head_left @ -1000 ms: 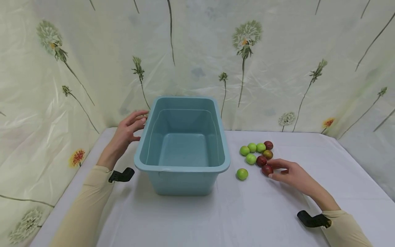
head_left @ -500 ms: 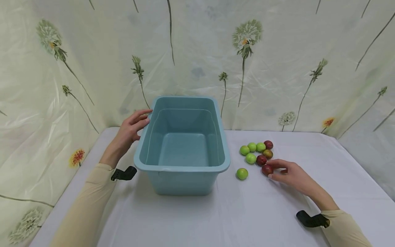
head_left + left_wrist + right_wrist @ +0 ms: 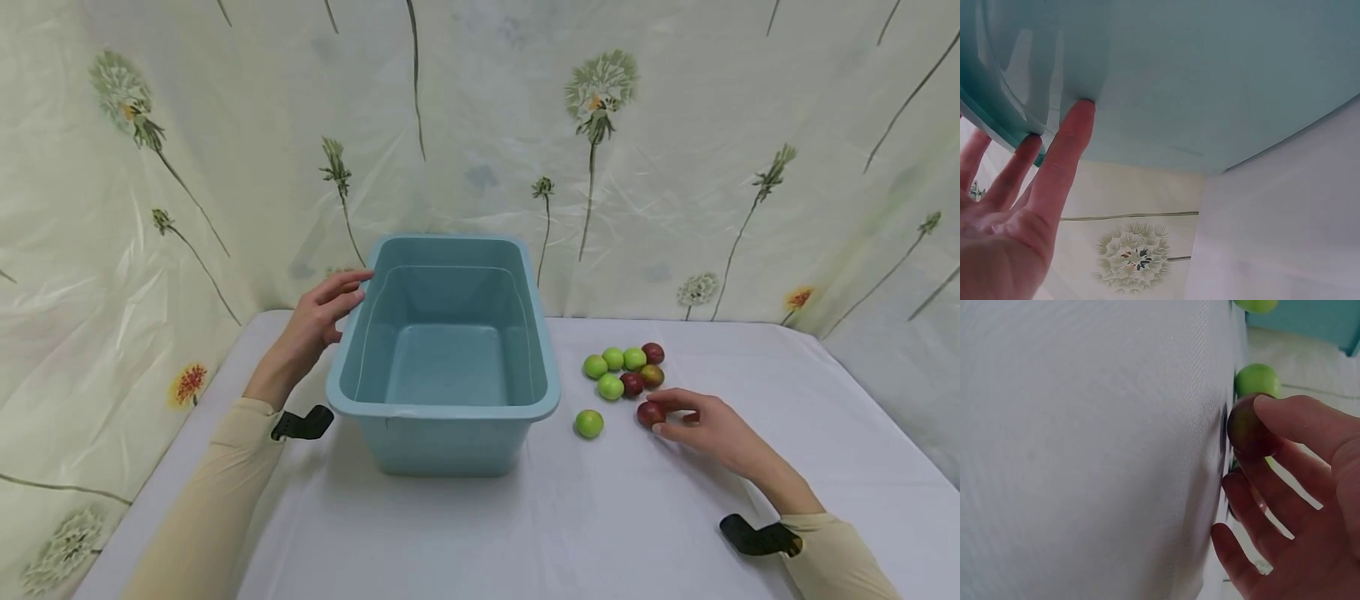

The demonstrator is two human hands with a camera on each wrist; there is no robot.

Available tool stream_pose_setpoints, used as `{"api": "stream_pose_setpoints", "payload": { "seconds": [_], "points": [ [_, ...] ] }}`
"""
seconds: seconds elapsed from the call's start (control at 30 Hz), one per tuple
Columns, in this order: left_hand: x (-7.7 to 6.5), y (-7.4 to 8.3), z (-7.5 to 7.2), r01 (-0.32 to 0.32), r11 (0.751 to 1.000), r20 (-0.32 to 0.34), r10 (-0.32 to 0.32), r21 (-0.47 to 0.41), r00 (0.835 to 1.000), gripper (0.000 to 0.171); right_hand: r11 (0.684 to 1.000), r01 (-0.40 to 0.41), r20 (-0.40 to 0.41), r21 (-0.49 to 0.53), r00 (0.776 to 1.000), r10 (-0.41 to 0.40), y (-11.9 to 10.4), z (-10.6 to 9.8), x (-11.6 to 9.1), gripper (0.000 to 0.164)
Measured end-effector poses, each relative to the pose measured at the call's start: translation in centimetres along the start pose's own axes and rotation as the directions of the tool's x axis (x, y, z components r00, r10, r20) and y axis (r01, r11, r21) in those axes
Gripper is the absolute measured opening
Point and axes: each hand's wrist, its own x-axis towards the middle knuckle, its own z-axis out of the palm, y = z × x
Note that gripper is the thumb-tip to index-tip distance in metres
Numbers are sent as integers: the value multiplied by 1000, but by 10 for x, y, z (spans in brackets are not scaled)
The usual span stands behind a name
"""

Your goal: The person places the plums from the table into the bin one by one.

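Observation:
A light blue plastic tub (image 3: 444, 412) stands on the white table. My left hand (image 3: 303, 333) is at its left side, with fingertips at the rim; in the left wrist view its extended fingers (image 3: 1060, 165) touch the outer wall. To the right of the tub, my right hand (image 3: 712, 429) pinches a dark red plum (image 3: 650, 414) between thumb and fingers. The right wrist view has this plum (image 3: 1249, 428) close to the tablecloth. Beyond it lies a cluster of small green fruits (image 3: 610, 386) and reddish plums (image 3: 632, 383).
One green fruit (image 3: 588, 423) lies apart, between the tub and my right hand. The white tablecloth (image 3: 480, 542) covers the table. A flower-printed curtain (image 3: 480, 150) rises behind it and along both sides.
My left hand has moved right, bringing its fingertips to the tub's rim. The pinched plum is now slightly apart from the neighbouring red plum, which has shifted a little left.

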Motion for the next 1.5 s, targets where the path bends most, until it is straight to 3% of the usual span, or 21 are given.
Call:
{"api": "stream_pose_setpoints", "payload": {
  "seconds": [0.5, 1.07, 1.5],
  "points": [
    [1, -4, 1, -4, 1000, -26, 3, -25, 1000, 51, 999, -2, -3, 51, 1000, 2, -5, 1, -3, 47],
    [0, -6, 2, 4, 999, -42, -6, -54, 999, 49, 970, 31, -31, 241, 999, -25, -9, 4, 0, 40],
    [0, -6, 2, 13, 998, -37, -15, -55, 999, 51, 967, 21, -8, 255, 1000, -20, -26, 5, 6, 43]
  ]
}}
